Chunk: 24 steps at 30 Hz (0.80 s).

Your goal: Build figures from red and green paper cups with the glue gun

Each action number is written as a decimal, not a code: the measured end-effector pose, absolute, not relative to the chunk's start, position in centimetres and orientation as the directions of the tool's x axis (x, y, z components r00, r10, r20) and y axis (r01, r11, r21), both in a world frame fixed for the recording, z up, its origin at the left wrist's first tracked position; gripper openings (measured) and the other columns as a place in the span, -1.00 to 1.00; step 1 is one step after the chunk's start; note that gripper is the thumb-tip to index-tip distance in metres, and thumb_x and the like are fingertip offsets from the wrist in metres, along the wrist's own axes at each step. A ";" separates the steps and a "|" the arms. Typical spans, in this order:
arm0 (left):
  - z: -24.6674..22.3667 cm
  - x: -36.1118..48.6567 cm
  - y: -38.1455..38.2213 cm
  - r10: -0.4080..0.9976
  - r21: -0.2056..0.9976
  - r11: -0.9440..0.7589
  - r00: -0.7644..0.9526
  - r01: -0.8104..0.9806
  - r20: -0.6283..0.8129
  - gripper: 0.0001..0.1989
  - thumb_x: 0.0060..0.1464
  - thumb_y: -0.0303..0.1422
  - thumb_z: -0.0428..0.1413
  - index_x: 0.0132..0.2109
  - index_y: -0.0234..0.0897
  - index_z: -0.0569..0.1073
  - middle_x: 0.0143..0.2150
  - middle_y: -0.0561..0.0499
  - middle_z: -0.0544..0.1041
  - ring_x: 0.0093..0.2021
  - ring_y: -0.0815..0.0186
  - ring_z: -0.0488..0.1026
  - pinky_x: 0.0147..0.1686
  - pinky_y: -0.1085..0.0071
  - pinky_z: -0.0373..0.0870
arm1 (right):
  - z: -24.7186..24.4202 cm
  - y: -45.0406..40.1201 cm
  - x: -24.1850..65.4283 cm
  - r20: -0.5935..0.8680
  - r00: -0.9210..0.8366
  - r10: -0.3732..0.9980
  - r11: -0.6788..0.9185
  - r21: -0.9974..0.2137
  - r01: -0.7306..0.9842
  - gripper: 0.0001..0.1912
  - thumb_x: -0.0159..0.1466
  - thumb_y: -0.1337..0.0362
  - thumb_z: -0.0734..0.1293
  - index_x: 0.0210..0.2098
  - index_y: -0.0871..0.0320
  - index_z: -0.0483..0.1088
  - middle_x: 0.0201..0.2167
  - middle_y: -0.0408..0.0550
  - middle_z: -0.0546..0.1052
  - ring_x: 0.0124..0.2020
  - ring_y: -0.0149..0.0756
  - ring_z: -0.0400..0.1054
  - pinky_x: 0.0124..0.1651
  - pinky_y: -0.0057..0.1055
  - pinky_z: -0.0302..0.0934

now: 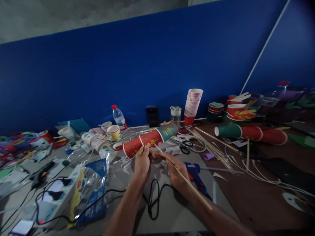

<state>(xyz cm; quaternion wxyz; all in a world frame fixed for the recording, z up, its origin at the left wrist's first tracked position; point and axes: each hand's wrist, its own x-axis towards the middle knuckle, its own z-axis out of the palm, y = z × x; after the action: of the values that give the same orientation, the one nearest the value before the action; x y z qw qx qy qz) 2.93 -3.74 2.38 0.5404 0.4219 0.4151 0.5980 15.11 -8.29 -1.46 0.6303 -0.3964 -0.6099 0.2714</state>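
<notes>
A row of joined paper cups (150,138), red with yellow print and green at the far end, is held off the table in my left hand (142,161), whose thumb and fingers grip it from below. Between the fingers of my right hand (176,167) runs a thin wooden stick (189,184). Its upper tip touches or nearly touches the side of the middle red cup; I cannot tell if it goes in. The stick's other end slants down over my right forearm. Just right of that hand lies a blue glue gun (197,175).
A power strip (61,196) with black cables and a blue-yellow plastic package (92,190) lie at left. Behind are a water bottle (119,118), a jar (175,114) and a tall cup stack (193,105). Another joined-cup piece (251,133) rests at right, near loose wooden sticks (214,149).
</notes>
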 end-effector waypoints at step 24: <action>1.0 2.5 -2.4 0.987 0.930 -0.159 -0.060 -0.331 0.147 -0.64 0.02 -0.08 0.12 -0.50 -0.27 0.31 -0.64 0.13 0.41 -0.68 0.48 0.25 -0.40 0.40 0.39 | 1.6 -5.8 28.6 0.225 -0.479 0.849 0.495 -0.021 0.868 -0.62 0.25 0.49 0.14 -0.01 0.23 0.43 -0.19 0.10 0.57 -0.14 -0.18 0.45 -0.05 -0.28 0.31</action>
<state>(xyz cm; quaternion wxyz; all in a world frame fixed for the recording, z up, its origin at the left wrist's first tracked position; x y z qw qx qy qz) 2.48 -2.35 1.03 0.5285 0.4365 0.3757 0.6237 28.64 -5.81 1.64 0.1034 -0.5000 -0.8585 -0.0480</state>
